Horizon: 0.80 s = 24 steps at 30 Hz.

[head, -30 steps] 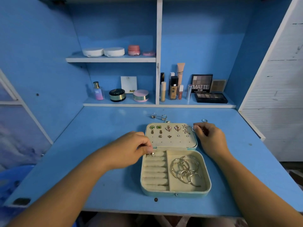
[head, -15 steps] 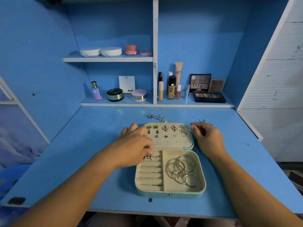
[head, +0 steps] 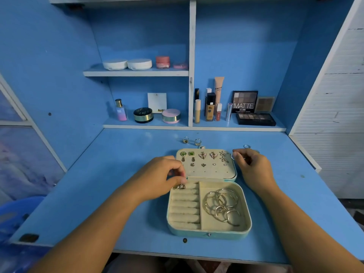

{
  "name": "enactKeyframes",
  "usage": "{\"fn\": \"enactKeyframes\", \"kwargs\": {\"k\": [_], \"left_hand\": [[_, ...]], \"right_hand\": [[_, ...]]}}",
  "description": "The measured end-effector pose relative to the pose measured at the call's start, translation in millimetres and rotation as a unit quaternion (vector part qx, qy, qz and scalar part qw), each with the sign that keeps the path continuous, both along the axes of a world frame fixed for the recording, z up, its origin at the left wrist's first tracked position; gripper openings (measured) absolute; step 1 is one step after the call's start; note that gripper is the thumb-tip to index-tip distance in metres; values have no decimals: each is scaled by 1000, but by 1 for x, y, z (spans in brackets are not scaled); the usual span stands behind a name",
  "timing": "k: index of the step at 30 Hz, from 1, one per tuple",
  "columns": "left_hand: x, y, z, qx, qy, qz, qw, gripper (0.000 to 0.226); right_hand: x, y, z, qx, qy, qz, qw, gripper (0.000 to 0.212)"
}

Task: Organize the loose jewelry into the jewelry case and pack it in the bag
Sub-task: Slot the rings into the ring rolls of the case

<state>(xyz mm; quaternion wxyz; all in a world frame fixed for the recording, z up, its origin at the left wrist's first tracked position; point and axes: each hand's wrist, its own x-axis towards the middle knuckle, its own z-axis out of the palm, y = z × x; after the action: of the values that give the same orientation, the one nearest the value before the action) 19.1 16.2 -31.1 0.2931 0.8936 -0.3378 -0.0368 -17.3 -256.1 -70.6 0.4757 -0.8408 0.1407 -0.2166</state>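
An open mint jewelry case (head: pixel 208 232) lies on the blue desk. Its lid panel (head: pixel 206 170) holds several earrings. Several gold bangles (head: pixel 222 205) fill the right compartment. My left hand (head: pixel 161 178) pinches a small gold ring (head: pixel 180 186) at the top of the ring rolls (head: pixel 185 205). My right hand (head: pixel 254 168) rests beside the lid's right edge and pinches a thin silver ring (head: pixel 233 155). Loose rings (head: pixel 192 141) lie on the desk behind the case, and another ring (head: pixel 246 146) sits just beyond my right hand.
The lower shelf (head: pixel 193 126) holds makeup bottles, compacts and eyeshadow palettes (head: pixel 255 118). Jars stand on the upper shelf (head: pixel 136 72). A blue plastic stool (head: pixel 17 209) sits at the left below the desk. No bag is in view.
My left hand has stayed at the top ring rolls with the gold ring, fingers shifting slightly. My right hand has kept its place by the lid. The view moved a little.
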Motion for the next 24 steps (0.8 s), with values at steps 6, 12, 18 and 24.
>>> {"fn": "enactKeyframes", "kwargs": {"k": [6,12,18,24], "left_hand": [[-19,10,-7,-28,-5,-2,1000,7],[-18,6,-7,-37,30,6,999,7],[1,19,-23,-73,-14,79,994,22],[8,29,-51,70,-74,162,981,69]], "right_hand": [[0,0,0,-4,1,-1,1000,9],[1,0,1,-13,1,-6,1000,13],[0,0,0,8,-24,-5,1000,13],[-14,10,11,18,-94,54,994,11]]}}
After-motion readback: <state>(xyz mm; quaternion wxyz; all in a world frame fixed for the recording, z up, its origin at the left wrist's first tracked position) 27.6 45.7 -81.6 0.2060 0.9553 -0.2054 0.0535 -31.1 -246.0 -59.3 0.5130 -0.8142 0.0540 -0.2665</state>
